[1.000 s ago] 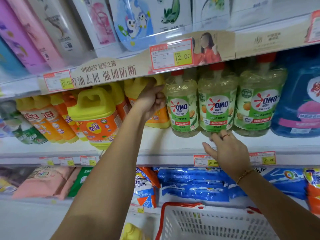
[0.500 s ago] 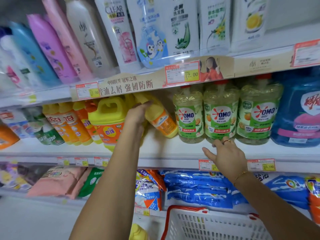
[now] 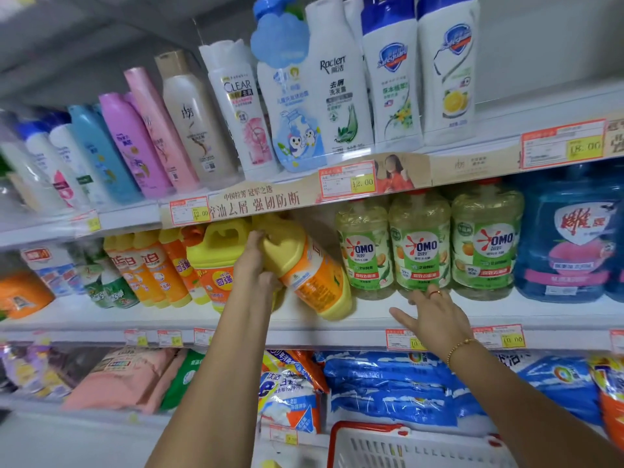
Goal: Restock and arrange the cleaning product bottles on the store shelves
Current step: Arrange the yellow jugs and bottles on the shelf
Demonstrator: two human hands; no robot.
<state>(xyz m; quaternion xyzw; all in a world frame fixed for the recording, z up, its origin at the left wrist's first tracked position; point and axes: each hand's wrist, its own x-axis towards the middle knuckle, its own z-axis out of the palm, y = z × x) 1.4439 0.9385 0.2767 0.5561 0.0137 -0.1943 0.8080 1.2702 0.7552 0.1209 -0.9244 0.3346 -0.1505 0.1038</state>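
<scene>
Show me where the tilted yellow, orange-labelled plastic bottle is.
Head view: the yellow bottle, gripped by the left hand, tilts on the middle shelf left of green OMO bottles.

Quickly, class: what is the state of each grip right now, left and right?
Left grip: closed, holding the tilted yellow bottle.
Right grip: open, holding nothing.

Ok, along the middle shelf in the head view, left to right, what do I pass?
From the left: orange pouch → green bottles → slim orange bottles → yellow handled jug → left hand gripping the tilted yellow bottle → three OMO bottles → blue jug. The right hand overlaps the OMO bottles, so it is left unplaced.
</scene>
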